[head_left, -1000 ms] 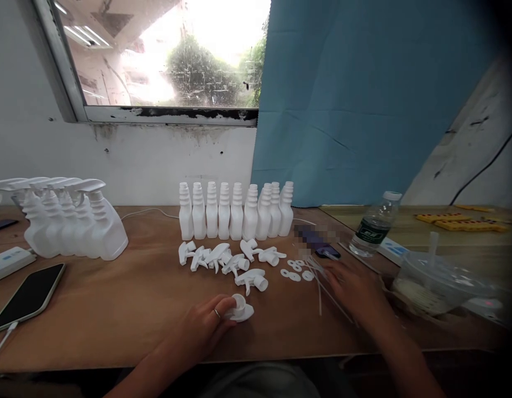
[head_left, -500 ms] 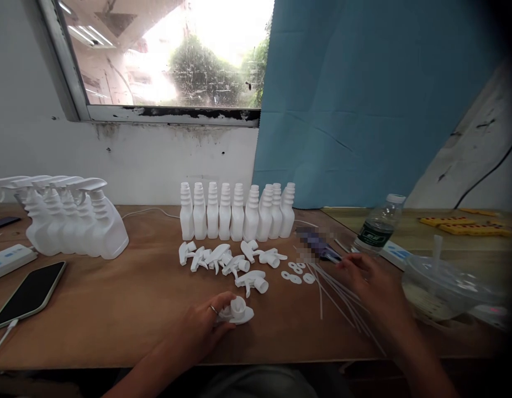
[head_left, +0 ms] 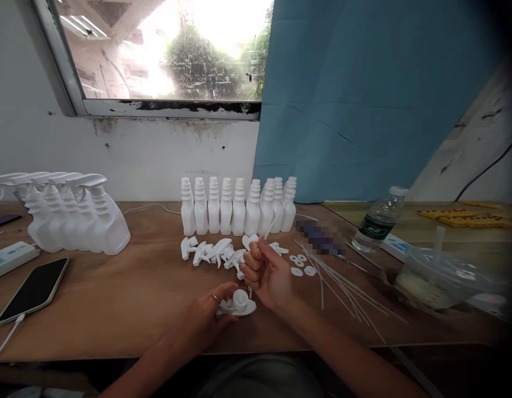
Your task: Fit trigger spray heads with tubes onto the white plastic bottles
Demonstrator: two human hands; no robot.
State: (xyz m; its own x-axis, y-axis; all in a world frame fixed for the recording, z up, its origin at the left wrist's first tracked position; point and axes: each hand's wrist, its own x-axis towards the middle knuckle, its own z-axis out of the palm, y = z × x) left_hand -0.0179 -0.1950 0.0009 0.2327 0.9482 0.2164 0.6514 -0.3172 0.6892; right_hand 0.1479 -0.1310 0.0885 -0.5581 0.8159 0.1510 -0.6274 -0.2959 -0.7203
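The left hand lay low on the wooden table, fingers curled and pinched on a white trigger sprayer head resting on the near middle of the board. The right hand was raised just above and to the right of that head, closed in a fist round a thin white dip tube; the tube's upper end slanted up and to the right past the knuckles, and its lower end showed under the fist, just beside the sprayer head's cap.

At the far right stood a clear plastic tub with a straw-like piece upright in it; its contents were too blurred to tell. A clear water bottle leaned beyond it. A row of open white bottles stood at the far middle, with loose sprayer heads in front, and bottles already fitted with triggers stood at the far left. More tubes lay fanned out on the right.

Half a second before, the right hand had been out at the right over those tubes; since then it had come in to the middle with one tube. The left hand had stayed on its sprayer head.
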